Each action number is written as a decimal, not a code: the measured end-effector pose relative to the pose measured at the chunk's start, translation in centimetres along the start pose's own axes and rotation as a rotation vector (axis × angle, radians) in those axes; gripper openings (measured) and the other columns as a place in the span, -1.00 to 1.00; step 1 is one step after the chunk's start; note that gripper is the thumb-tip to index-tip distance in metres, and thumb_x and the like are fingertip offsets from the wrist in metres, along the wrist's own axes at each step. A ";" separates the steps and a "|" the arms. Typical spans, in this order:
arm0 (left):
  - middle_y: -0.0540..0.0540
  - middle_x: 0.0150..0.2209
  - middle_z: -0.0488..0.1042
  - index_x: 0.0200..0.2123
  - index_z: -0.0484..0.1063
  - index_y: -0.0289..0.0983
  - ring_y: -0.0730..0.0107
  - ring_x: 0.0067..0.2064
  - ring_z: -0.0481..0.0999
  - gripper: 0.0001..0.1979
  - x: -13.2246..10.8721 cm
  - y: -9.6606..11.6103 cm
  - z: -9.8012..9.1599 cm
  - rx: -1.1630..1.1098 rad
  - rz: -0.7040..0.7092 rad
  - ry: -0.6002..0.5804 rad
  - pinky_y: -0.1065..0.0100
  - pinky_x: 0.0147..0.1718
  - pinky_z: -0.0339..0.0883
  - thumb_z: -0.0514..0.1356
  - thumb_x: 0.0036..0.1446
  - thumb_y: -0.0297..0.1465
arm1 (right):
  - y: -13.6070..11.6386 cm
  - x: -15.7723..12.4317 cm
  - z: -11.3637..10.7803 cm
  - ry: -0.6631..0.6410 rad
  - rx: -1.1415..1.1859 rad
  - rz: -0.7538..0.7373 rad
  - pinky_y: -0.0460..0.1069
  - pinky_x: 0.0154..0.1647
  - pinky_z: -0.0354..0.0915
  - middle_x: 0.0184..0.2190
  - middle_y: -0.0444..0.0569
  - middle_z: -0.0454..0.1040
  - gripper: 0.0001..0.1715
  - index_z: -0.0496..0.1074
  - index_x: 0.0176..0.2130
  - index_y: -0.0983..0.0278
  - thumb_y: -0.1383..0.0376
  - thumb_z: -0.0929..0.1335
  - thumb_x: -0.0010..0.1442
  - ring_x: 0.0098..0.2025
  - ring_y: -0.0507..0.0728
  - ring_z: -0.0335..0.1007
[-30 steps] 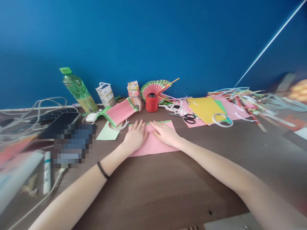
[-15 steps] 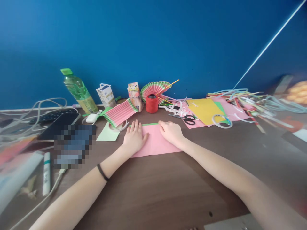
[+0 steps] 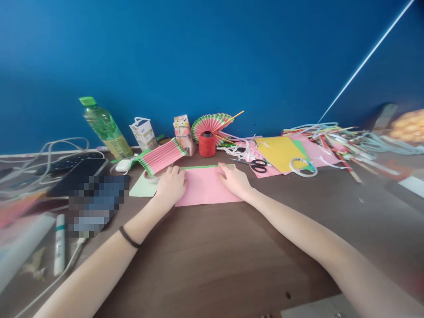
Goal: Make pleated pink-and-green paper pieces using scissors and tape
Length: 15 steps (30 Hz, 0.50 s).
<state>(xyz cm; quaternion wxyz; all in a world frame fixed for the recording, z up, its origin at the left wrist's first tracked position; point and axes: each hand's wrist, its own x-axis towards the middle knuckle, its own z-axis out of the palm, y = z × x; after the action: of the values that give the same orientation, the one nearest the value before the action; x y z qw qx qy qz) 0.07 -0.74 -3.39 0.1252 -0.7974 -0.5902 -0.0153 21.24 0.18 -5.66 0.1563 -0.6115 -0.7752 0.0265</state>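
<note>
A pink sheet of paper (image 3: 207, 185) with a green strip along its far edge lies on the table in front of me. At its left edge is my left hand (image 3: 171, 183), its fingers bent and closed on the sheet, with the fingertips partly hidden. My right hand (image 3: 234, 180) rests over the sheet's right side, thumb apart from the stretched fingers, which reach the far edge. Just beyond my left hand lie a pleated pink-and-green paper (image 3: 163, 157) and a pale green sheet (image 3: 143, 186).
Along the blue wall stand a bottle (image 3: 107, 130), a carton (image 3: 144, 134), a small box (image 3: 184, 137), a red thread spool (image 3: 207, 145) and a paper fan (image 3: 212, 121). Scissors (image 3: 255, 164), yellow paper (image 3: 280, 152) and a tape roll (image 3: 303, 173) lie right; a phone (image 3: 99, 203) and marker (image 3: 60, 245) left.
My left hand has slid from lying flat on the sheet to its left edge, fingers now bent. My right hand's fingers have straightened. The pink sheet has shifted slightly away from me.
</note>
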 end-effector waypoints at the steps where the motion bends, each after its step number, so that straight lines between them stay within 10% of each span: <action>1: -0.34 -0.09 0.37 -0.13 0.37 -0.40 0.02 -0.01 0.33 -0.64 0.0 -0.3 -0.4 0.034 -0.030 0.005 0.16 -0.12 0.27 -0.10 0.10 -0.43 | 0.2 0.1 0.0 0.001 0.005 0.008 0.12 -0.10 0.32 0.14 0.04 0.24 -0.46 0.15 0.16 0.29 0.24 0.13 0.20 0.06 0.28 0.27; 9: -0.29 -0.16 0.43 -0.19 0.38 -0.32 0.09 -0.15 0.45 -0.64 -0.2 -2.5 -3.4 0.025 -0.144 -0.189 0.21 -0.30 0.32 -0.08 -0.03 -0.59 | 0.5 0.3 0.2 -0.001 0.024 0.020 0.15 -0.06 0.30 0.16 0.02 0.22 -0.46 0.15 0.16 0.27 0.25 0.13 0.20 0.07 0.31 0.24; 15: -0.37 -0.16 0.48 -0.24 0.46 -0.35 -0.03 -0.15 0.47 -0.66 -0.1 -4.6 -5.2 0.076 -0.288 -0.557 0.20 -0.30 0.32 0.07 -0.12 -0.42 | 0.6 0.2 0.2 0.002 0.030 0.018 0.16 -0.07 0.29 0.15 -0.01 0.24 -0.46 0.14 0.16 0.26 0.24 0.12 0.20 0.07 0.31 0.24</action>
<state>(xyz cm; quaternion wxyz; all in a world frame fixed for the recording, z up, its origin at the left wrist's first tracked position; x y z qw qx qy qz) -3.65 -0.70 2.48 -0.0150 -0.6737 -0.7089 0.2084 21.73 0.56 -5.94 0.1660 -0.6162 -0.7689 0.0386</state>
